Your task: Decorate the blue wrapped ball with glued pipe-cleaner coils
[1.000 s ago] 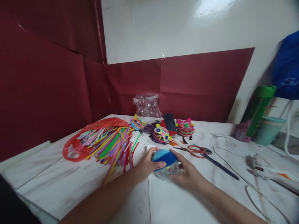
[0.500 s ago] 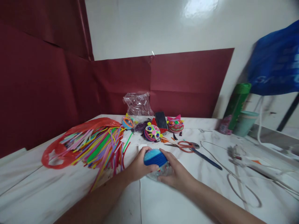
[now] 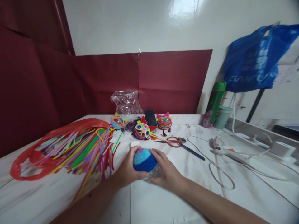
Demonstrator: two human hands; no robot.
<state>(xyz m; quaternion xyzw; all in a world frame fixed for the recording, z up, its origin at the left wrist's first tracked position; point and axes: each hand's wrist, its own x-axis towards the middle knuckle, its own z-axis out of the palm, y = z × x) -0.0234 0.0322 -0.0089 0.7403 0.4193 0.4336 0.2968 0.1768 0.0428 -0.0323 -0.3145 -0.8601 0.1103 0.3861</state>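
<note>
Between my two hands is a round ball [image 3: 145, 160] wrapped in bands of light and dark blue, with a purple patch at its upper left. Its lower right part looks clear and uncovered. My left hand [image 3: 131, 168] is curled round its left side, thumb across the front. On the right side, my right hand [image 3: 164, 169] grips it with fingers over the top and thumb below. Just beyond the hands sits a decorated ball with a colourful animal face [image 3: 142, 130]. Scissors with orange handles [image 3: 173, 142] lie to the right, beside a dark-blue-handled tool [image 3: 192, 151].
On the left, a red plastic bag [image 3: 25, 168] holds many coloured pipe cleaners [image 3: 84, 149]. Behind are a phone [image 3: 150, 118], a pink decorated ball [image 3: 164, 121], and clear plastic wrap [image 3: 127, 102]. White cables [image 3: 219, 168], a power strip [image 3: 235, 155] and a green cup [image 3: 223, 117] are at right.
The view has swung to the right, so the table things appear further left. The blue ball has turned in my hands, bringing its purple patch into sight.
</note>
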